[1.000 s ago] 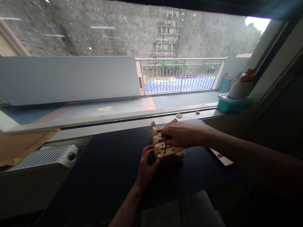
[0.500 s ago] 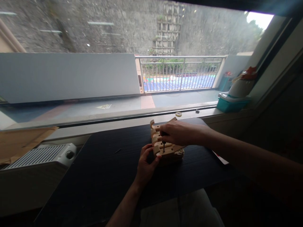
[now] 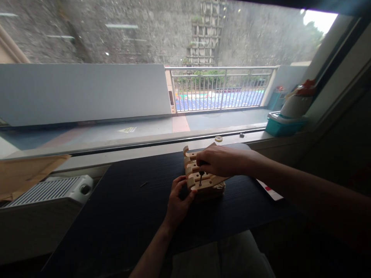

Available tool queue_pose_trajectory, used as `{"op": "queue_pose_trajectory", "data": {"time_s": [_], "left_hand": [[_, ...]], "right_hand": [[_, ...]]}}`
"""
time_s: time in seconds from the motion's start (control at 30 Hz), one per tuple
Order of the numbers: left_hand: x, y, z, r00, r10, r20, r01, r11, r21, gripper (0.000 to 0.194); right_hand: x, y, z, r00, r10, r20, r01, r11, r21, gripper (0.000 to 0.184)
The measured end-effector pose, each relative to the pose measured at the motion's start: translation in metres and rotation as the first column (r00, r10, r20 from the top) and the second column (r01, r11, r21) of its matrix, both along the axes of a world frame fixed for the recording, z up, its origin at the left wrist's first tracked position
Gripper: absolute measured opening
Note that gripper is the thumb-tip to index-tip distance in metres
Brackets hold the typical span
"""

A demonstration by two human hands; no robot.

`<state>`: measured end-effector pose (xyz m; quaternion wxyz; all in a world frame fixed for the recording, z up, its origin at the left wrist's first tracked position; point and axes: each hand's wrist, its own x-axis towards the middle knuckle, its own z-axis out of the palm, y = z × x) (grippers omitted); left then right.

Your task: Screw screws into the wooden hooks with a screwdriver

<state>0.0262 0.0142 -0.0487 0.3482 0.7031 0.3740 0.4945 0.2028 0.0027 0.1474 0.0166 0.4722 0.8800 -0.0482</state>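
R hand (image 3: 216,160) fingers are curled shut round the handle of a dark screwdriver (image 3: 201,178), shaft pointing down out of the grip, tip at a hole in a pale wooden rack (image 3: 206,184). L hand (image 3: 177,200) is half open, thumb and fingertips apart but braced on the rack's nr L corner, just L of the tip. So the rack sits btwn both hands, R fingers above it. Prob. light, stiff and hard; smooth wood might slide or twist under torque, thin curved ends maybe the weak bits. Best hold looks like the solid side edges by the L fingertips, clear of the shaft; driver best by its handle. Sth shiny, maybe wrapping, shows under the rack, below the R fingers; can't tell what. Containers: teal box (image 3: 279,126) w/ pale lid on, well beyond the R fingers and to their R, contents hidden. White container (image 3: 297,102) w/ orange top stands on that lid; can't see inside either. Tape roll (image 3: 218,139) lies just past the R fingers.
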Motion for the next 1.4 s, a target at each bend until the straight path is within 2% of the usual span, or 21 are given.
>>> {"op": "queue_pose_trajectory", "data": {"time_s": [0.1,0.37,0.63,0.77,0.93,1.07,1.23,1.4], "left_hand": [[0.0,0.001,-0.001,1.0,0.0,0.007,0.0,1.0,0.001,0.029],[0.0,-0.001,0.0,1.0,0.008,0.003,-0.008,1.0,-0.003,0.028],[0.0,-0.001,0.001,1.0,0.014,-0.014,-0.013,1.0,0.01,0.027],[0.001,-0.001,0.0,1.0,0.015,-0.009,-0.015,1.0,0.018,0.026],[0.0,-0.001,0.001,1.0,0.004,-0.003,-0.004,1.0,0.001,0.027],[0.001,-0.002,0.003,1.0,0.012,0.004,-0.012,1.0,-0.009,0.027],[0.001,-0.002,0.004,1.0,0.022,0.022,-0.021,1.0,-0.012,0.027],[0.001,-0.002,0.003,1.0,0.021,0.014,-0.021,1.0,-0.008,0.027]], "right_hand": [[-0.001,0.001,-0.001,1.0,-0.025,0.019,0.025,0.999,0.026,0.031],[-0.005,-0.009,0.017,1.0,0.014,0.011,-0.014,1.0,-0.013,0.022],[-0.007,-0.001,-0.001,0.999,0.007,-0.037,-0.005,0.999,0.054,0.026],[-0.011,-0.003,0.004,0.998,-0.07,-0.01,0.07,0.996,0.061,0.028],[-0.008,-0.006,0.015,1.0,-0.005,-0.01,0.005,1.0,0.005,0.022],[-0.004,-0.004,0.009,1.0,0.008,0.001,-0.008,1.0,-0.001,0.022],[-0.007,-0.001,-0.001,0.996,-0.081,0.036,0.079,0.996,0.041,0.03],[-0.007,-0.002,0.0,0.995,-0.098,0.014,0.097,0.994,0.052,0.034]]}}
